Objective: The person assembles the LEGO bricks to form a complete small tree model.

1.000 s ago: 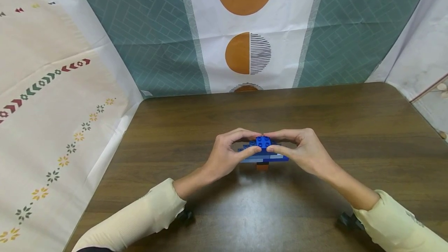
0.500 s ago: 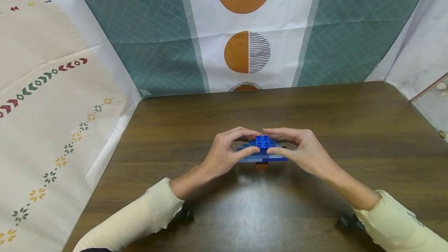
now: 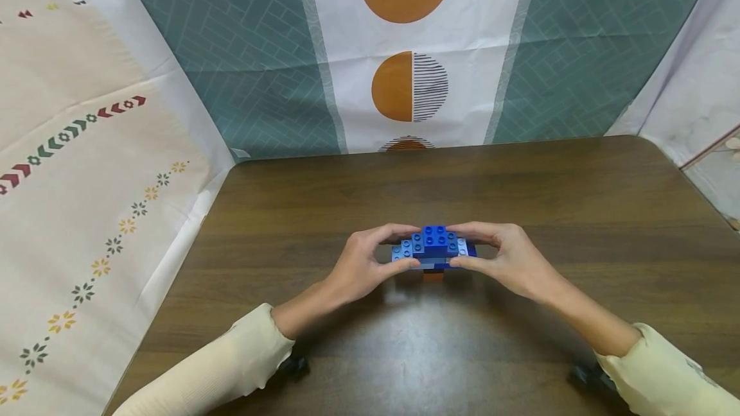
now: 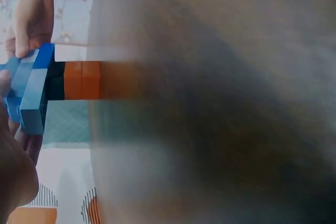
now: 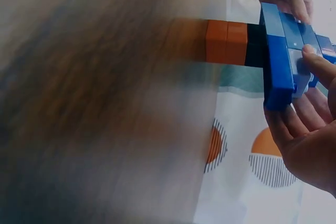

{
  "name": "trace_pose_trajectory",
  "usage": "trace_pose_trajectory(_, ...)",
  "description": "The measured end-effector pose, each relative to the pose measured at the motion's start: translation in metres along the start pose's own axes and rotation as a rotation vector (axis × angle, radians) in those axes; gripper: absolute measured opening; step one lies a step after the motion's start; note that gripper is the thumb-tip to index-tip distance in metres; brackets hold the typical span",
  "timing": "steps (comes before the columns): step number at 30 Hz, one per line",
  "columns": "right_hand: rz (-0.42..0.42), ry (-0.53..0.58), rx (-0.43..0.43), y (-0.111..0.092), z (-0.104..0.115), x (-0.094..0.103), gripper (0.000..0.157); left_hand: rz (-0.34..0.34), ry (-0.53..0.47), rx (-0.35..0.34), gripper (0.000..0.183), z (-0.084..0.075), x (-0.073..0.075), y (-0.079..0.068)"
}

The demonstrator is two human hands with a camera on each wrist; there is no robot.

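Note:
A stepped build of toy building bricks point(image 3: 435, 237) stands upright on the table, in several shades of blue and narrowing toward a studded top. Below it, a dark brick point(image 5: 256, 45) and orange bricks point(image 4: 82, 80) form a narrow stem down to the tabletop. From the left side, my left hand point(image 3: 360, 266) pinches the blue layers, thumb in front and fingers behind. My right hand point(image 3: 516, 260) grips the other side in the same way. Both thumbs lie along a middle layer, below the top brick. The fingertips behind the build are partly hidden in the head view.
The brown wooden table point(image 3: 277, 210) stretches around the build, its far edge against a patterned green and white cloth point(image 3: 260, 50). A cream cloth point(image 3: 87, 230) hangs at the left. Dark objects point(image 3: 295, 368) show beneath both sleeves.
Both hands have moved down from the top brick and slightly apart, onto the wider layers beneath. More of the stepped blue bricks now shows between them. The build stays in place.

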State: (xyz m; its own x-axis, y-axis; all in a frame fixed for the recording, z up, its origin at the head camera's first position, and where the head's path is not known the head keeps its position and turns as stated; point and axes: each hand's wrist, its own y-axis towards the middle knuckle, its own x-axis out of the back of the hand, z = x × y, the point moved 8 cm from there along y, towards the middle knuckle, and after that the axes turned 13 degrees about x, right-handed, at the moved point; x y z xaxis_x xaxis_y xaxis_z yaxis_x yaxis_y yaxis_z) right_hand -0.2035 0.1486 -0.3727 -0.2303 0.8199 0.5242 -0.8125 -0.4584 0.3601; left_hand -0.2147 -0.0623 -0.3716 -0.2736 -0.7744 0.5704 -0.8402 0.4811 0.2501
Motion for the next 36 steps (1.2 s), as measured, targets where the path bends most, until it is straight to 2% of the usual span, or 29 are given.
trace_pose_trajectory(7, 0.009, -0.067, -0.012, -0.010, -0.006, 0.005, 0.046, 0.003, 0.050, 0.031, 0.046, 0.013, 0.007, -0.009)
trace_pose_trajectory(14, 0.012, -0.077, -0.003, -0.015, -0.010, 0.006, 0.045, 0.000, 0.083, 0.062, 0.042, 0.025, 0.012, -0.017)
trace_pose_trajectory(23, 0.003, -0.094, 0.005, -0.021, -0.012, 0.008, 0.044, -0.003, 0.061, 0.060, 0.041, 0.028, 0.013, -0.022)
trace_pose_trajectory(29, -0.009, -0.098, -0.006, -0.024, -0.013, 0.010, 0.043, 0.015, 0.034, 0.085, 0.041, 0.031, 0.012, -0.023)
trace_pose_trajectory(36, -0.021, -0.101, 0.022, -0.024, -0.011, 0.009, 0.042, 0.023, 0.041, 0.092, 0.040, 0.031, 0.011, -0.022)
